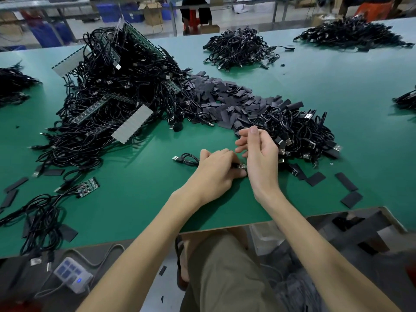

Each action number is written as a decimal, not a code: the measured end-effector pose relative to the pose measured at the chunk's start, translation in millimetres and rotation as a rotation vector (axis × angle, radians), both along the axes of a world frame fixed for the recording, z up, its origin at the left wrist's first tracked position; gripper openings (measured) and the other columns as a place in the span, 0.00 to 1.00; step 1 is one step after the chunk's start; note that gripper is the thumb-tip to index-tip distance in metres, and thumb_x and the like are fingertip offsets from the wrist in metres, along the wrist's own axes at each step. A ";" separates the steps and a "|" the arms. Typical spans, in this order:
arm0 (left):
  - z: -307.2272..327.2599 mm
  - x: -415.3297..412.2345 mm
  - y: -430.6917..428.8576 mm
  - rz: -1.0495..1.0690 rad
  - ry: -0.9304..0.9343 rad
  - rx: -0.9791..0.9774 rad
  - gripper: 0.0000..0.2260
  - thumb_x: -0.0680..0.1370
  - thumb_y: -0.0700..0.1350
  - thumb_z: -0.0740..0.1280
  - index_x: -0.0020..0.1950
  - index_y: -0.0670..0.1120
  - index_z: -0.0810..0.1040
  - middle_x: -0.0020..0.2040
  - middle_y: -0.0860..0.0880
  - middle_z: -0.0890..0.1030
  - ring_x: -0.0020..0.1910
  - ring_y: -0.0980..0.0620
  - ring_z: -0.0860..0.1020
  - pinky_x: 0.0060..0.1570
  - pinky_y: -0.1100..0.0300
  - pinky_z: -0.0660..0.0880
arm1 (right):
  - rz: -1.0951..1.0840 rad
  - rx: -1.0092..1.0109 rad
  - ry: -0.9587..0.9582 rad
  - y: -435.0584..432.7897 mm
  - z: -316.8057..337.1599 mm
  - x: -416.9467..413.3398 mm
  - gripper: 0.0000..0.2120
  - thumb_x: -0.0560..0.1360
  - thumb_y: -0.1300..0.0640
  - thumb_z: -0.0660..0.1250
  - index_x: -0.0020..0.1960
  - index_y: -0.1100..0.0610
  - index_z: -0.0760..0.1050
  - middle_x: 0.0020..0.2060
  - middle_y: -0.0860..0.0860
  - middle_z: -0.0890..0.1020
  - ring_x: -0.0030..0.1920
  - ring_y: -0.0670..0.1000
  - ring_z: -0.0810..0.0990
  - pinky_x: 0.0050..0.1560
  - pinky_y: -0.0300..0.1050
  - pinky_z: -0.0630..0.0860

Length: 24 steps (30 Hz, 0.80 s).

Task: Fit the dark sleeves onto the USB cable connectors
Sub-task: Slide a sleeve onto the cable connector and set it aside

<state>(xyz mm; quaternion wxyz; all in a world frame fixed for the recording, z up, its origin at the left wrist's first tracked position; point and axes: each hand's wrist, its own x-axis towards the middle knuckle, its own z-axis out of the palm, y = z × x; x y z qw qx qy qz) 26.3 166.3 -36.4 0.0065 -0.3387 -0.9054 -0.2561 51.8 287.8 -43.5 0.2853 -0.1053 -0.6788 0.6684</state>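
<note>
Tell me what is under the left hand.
The left hand grips a black cable, whose loop and USB plug stick out left; a shiny end shows right. The part within the grip is hidden.

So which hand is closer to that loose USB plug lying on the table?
Left. The left hand lies just right of the USB plug, gripping its cable; the right hand is farther right.

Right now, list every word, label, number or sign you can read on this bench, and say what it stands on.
No text is readable.
Small circuit board: any markings too small to read.
Power strip: no legible label.
Cardboard box at the back: blurred.
</note>
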 end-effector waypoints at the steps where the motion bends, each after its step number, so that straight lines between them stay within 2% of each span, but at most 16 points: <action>1: -0.6 -2.8 -3.1 0.047 -0.043 0.056 0.06 0.81 0.48 0.68 0.51 0.46 0.77 0.48 0.51 0.80 0.52 0.47 0.76 0.56 0.53 0.59 | -0.003 0.010 0.006 -0.8 0.2 0.1 0.17 0.86 0.48 0.57 0.52 0.57 0.79 0.40 0.49 0.82 0.39 0.44 0.81 0.44 0.39 0.75; 3: -0.3 -12.3 -12.0 0.146 -0.133 0.186 0.02 0.81 0.45 0.70 0.50 0.47 0.78 0.45 0.53 0.80 0.50 0.47 0.76 0.59 0.55 0.61 | 0.011 0.041 -0.004 -1.8 0.4 -1.3 0.14 0.86 0.50 0.58 0.52 0.56 0.79 0.42 0.49 0.83 0.43 0.45 0.82 0.47 0.44 0.77; 4: 1.0 -17.2 -16.4 0.176 -0.180 0.246 0.03 0.81 0.43 0.70 0.48 0.48 0.78 0.41 0.55 0.79 0.47 0.48 0.76 0.57 0.54 0.64 | 0.035 0.074 -0.027 -1.9 0.1 -2.2 0.12 0.86 0.52 0.59 0.52 0.55 0.79 0.44 0.49 0.83 0.45 0.45 0.82 0.49 0.47 0.78; 6: 3.9 -25.1 -23.9 0.174 -0.263 0.327 0.08 0.81 0.41 0.69 0.43 0.50 0.76 0.36 0.56 0.76 0.39 0.51 0.71 0.47 0.55 0.65 | 0.106 0.172 -0.082 -1.5 -0.9 -3.3 0.08 0.85 0.54 0.62 0.54 0.54 0.80 0.50 0.49 0.83 0.50 0.44 0.81 0.52 0.51 0.79; 8: 6.8 -29.2 -30.0 0.128 -0.325 0.366 0.10 0.82 0.39 0.68 0.42 0.49 0.75 0.35 0.52 0.73 0.35 0.52 0.67 0.41 0.56 0.63 | 0.186 0.201 -0.086 -2.1 -0.5 -2.5 0.07 0.84 0.55 0.65 0.56 0.54 0.80 0.51 0.49 0.82 0.47 0.44 0.81 0.45 0.47 0.79; 11: 9.4 -30.6 -37.4 0.050 -0.399 0.412 0.10 0.83 0.36 0.65 0.43 0.45 0.73 0.36 0.50 0.72 0.34 0.54 0.66 0.37 0.58 0.64 | 0.312 0.136 -0.030 -3.6 2.0 0.5 0.06 0.84 0.55 0.65 0.54 0.55 0.80 0.42 0.46 0.84 0.34 0.44 0.79 0.33 0.37 0.72; 13: 10.4 -32.2 -41.6 0.020 -0.457 0.474 0.11 0.84 0.35 0.62 0.43 0.45 0.72 0.36 0.48 0.71 0.34 0.53 0.66 0.37 0.58 0.64 | 0.397 0.080 0.000 -5.1 3.0 1.9 0.03 0.82 0.59 0.67 0.53 0.53 0.79 0.39 0.46 0.84 0.33 0.44 0.80 0.31 0.35 0.73; 14: 10.6 -33.0 -43.1 0.009 -0.476 0.505 0.11 0.84 0.35 0.62 0.43 0.44 0.72 0.36 0.47 0.71 0.34 0.51 0.66 0.37 0.57 0.64 | 0.428 0.065 0.003 -6.1 3.0 2.2 0.05 0.81 0.62 0.69 0.53 0.53 0.79 0.39 0.46 0.84 0.33 0.44 0.81 0.32 0.36 0.75; 16: 9.8 -32.7 -43.4 -0.003 -0.484 0.536 0.10 0.84 0.34 0.61 0.44 0.43 0.71 0.37 0.45 0.71 0.35 0.49 0.66 0.37 0.55 0.64 | 0.449 0.090 -0.011 -7.3 1.8 2.2 0.09 0.78 0.66 0.71 0.54 0.55 0.79 0.38 0.49 0.84 0.34 0.45 0.81 0.33 0.36 0.76; 20: 5.5 -26.7 -42.0 0.012 -0.441 0.564 0.09 0.84 0.39 0.63 0.44 0.43 0.73 0.37 0.43 0.70 0.36 0.48 0.66 0.36 0.54 0.63 | 0.397 0.099 -0.028 -5.4 -1.9 -0.6 0.04 0.79 0.65 0.70 0.52 0.59 0.81 0.35 0.53 0.82 0.32 0.48 0.80 0.33 0.41 0.74; 24: 6.0 -23.4 -43.7 0.033 -0.342 0.577 0.16 0.87 0.44 0.59 0.44 0.38 0.77 0.33 0.45 0.73 0.31 0.50 0.69 0.35 0.58 0.66 | 0.310 0.075 -0.018 -3.0 -3.7 -2.1 0.08 0.82 0.63 0.66 0.49 0.55 0.81 0.33 0.46 0.82 0.30 0.45 0.75 0.33 0.37 0.71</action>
